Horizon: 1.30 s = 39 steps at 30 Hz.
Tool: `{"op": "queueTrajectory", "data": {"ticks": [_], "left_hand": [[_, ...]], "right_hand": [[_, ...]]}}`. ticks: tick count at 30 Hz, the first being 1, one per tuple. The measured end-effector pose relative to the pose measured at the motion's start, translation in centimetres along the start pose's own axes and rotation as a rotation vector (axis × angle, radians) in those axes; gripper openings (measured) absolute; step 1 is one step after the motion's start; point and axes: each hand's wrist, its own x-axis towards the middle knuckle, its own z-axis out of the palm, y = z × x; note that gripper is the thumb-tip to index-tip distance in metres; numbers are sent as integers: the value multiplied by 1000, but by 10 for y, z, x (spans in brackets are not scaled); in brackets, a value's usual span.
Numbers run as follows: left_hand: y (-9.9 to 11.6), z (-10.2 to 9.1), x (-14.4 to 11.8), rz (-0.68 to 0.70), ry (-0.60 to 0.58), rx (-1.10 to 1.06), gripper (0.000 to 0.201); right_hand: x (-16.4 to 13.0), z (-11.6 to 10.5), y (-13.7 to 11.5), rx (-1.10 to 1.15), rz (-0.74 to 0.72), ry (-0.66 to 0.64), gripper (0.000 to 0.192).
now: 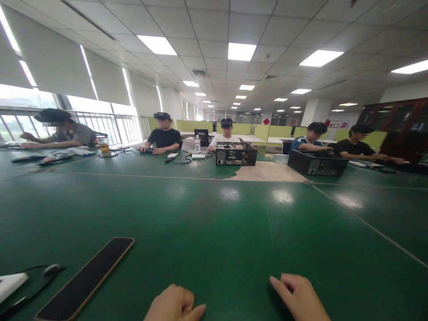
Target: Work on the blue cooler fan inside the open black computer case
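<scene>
Two hands rest at the near edge of the green surface (214,223), and neither has hold of anything. The left hand (175,304) lies loosely curled, fingers folded under, touching only the mat. The right hand (299,298) lies flatter, half open, one finger stretched toward the middle of the surface. Nearest to the left hand is a long, dark wrist rest (85,278) with a tan edge, lying at a slant, just beside but not touching it. Farther left a thin black cable (35,285) runs to a small grey puck, next to a white object (10,285) cut off by the frame.

Across the surface, well apart from the hands, several people sit with two open computer cases, a black one with a bare frame (236,154) and a closed-sided one (317,163); a water bottle (197,143) stands between them.

As for risk, a careless sweep of the left hand could, I judge, nudge the wrist rest or snag the cable and drag the puck off the edge. A torn patch in the mat (267,171) could catch anything slid over it.
</scene>
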Motion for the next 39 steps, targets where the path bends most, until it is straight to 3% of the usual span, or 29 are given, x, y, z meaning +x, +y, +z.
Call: {"op": "queueTrajectory", "data": {"ticks": [11, 27, 34, 39], "left_hand": [[0, -3, -5, 58, -24, 12, 42], [0, -2, -7, 73, -3, 24, 40], [1, -1, -7, 64, -4, 24, 41], [1, -2, -9, 85, 17, 26, 42]], "right_hand": [[-10, 1, -21, 58, -78, -65, 48], [-12, -2, -17, 148, -64, -14, 47], [-11, 2, -12, 86, -64, -15, 49], [-20, -1, -25, 8, -64, -9, 53]]}}
